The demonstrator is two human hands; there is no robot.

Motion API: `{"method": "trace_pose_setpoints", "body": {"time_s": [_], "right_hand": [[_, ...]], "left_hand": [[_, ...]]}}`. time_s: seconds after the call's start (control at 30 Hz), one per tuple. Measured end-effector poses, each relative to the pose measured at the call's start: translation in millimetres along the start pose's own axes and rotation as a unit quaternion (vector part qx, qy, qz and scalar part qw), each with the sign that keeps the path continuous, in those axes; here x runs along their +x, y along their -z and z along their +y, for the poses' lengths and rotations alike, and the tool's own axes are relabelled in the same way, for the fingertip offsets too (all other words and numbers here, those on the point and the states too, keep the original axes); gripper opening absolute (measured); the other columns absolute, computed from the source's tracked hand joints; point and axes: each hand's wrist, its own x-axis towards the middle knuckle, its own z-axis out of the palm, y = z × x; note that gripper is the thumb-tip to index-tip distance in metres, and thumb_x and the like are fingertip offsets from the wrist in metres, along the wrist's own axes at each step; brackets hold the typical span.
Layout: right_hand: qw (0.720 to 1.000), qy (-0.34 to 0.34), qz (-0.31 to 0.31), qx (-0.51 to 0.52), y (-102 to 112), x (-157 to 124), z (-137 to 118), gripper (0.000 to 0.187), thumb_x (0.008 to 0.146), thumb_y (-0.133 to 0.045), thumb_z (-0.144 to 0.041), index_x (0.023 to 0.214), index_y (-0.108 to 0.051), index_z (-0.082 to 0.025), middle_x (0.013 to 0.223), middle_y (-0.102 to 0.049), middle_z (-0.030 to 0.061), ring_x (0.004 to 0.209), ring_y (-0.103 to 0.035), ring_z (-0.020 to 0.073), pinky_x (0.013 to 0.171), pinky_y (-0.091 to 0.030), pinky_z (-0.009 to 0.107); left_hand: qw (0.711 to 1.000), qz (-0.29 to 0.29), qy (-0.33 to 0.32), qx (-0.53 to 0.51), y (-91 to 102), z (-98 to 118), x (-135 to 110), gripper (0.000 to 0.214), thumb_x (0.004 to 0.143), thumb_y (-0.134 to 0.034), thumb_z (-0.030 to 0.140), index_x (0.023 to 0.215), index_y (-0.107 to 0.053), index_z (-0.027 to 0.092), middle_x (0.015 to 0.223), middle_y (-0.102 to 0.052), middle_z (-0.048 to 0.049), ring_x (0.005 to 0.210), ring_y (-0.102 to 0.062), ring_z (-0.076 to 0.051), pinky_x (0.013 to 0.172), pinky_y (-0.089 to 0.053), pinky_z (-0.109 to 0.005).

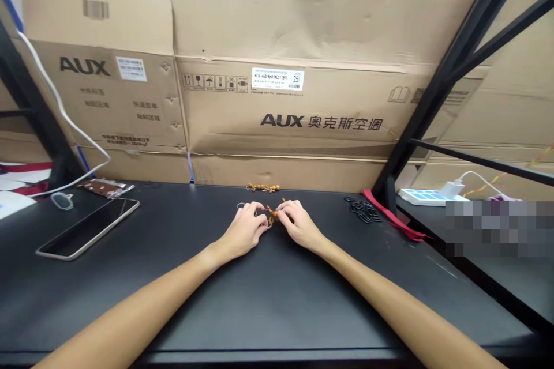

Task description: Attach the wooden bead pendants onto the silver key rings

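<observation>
Amber-brown beaded charm [272, 215]: where does it lie?

Held between both hands above the black tabletop [208, 305], near the table's far edge. Clock positions here are centred on the charm, with 12 o'clock straight ahead. It appears as a small, knobbly cluster of beads; its finer structure is too small to tell.

What work is in hand?

From left to right: the left hand [244, 232], entering from 7 o'clock, is closed to a tight pinch on the charm's left side. A thin metal ring [240, 206] lies just beside it, but whether the hand has hold of the ring cannot be told. The right hand [300, 225], entering from 5 o'clock, is closed to a matching pinch on the charm's right side. Both hands are working the charm together at the fingertips.

What does the next move call for?

Judged from the grip, fine fingertip control, since the piece is too small for a whole-hand hold.

What lies around it?

From left to right: a smartphone [86, 229] at 9 o'clock, a second beaded charm [262, 187] at 12 o'clock, then black rubber O-rings [362, 209] and a red strip [392, 216] at 3 o'clock.
</observation>
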Motion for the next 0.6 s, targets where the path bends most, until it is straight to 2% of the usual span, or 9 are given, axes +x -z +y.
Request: {"method": "trace_pose_setpoints", "body": {"time_s": [0.1,0.27,0.37,0.5,0.6], "right_hand": [[0.996,-0.028,0.024,-0.079,-2.6,-0.2,6.9,0.023,0.089,-0.047,-0.024,0.069,-0.057,-0.019,0.093,-0.062,0.0075,0.091,-0.050,0.0214,0.083,-0.041,0.036],[0.985,-0.033,0.011,-0.169,-3.3,-2.5,10.6,0.017,0.085,-0.050,-0.024,0.074,-0.060,-0.018,0.097,-0.061,0.0082,0.095,-0.047,0.0227,0.082,-0.040,0.036],[0.985,-0.016,-0.008,-0.170,-0.8,-4.3,8.1,0.010,0.079,-0.054,-0.021,0.085,-0.063,-0.018,0.101,-0.059,0.0083,0.097,-0.046,0.0234,0.082,-0.040,0.036],[0.989,0.045,-0.045,-0.131,3.1,-5.5,4.4,0.030,0.077,-0.057,-0.018,0.106,-0.062,-0.023,0.112,-0.055,0.0090,0.105,-0.043,0.0255,0.088,-0.040,0.041],[0.988,0.079,-0.072,-0.112,3.9,-5.9,2.9,0.024,0.080,-0.057,-0.021,0.102,-0.065,-0.026,0.117,-0.053,0.0084,0.109,-0.042,0.0267,0.092,-0.037,0.046]], "left_hand": [[1.000,-0.009,-0.004,-0.026,-0.3,-1.3,0.8,0.015,0.090,-0.049,0.023,0.084,-0.062,0.020,0.113,-0.048,-0.0067,0.103,-0.047,-0.023,0.094,-0.039,-0.044],[0.998,-0.025,0.007,-0.059,1.0,-2.2,2.1,0.015,0.090,-0.048,0.023,0.085,-0.062,0.021,0.112,-0.048,-0.0064,0.106,-0.047,-0.023,0.098,-0.036,-0.045],[0.997,-0.044,0.007,-0.071,0.9,-3.3,1.8,0.016,0.090,-0.048,0.024,0.086,-0.063,0.021,0.113,-0.048,-0.0066,0.106,-0.047,-0.022,0.097,-0.038,-0.044],[0.995,-0.054,-0.010,-0.083,0.8,-4.3,1.0,0.016,0.091,-0.048,0.024,0.087,-0.063,0.021,0.113,-0.049,-0.0065,0.105,-0.048,-0.022,0.097,-0.039,-0.043],[0.995,-0.054,-0.016,-0.087,1.8,-4.1,0.8,0.016,0.091,-0.047,0.024,0.088,-0.063,0.022,0.115,-0.049,-0.0063,0.106,-0.048,-0.021,0.097,-0.039,-0.042]]}}
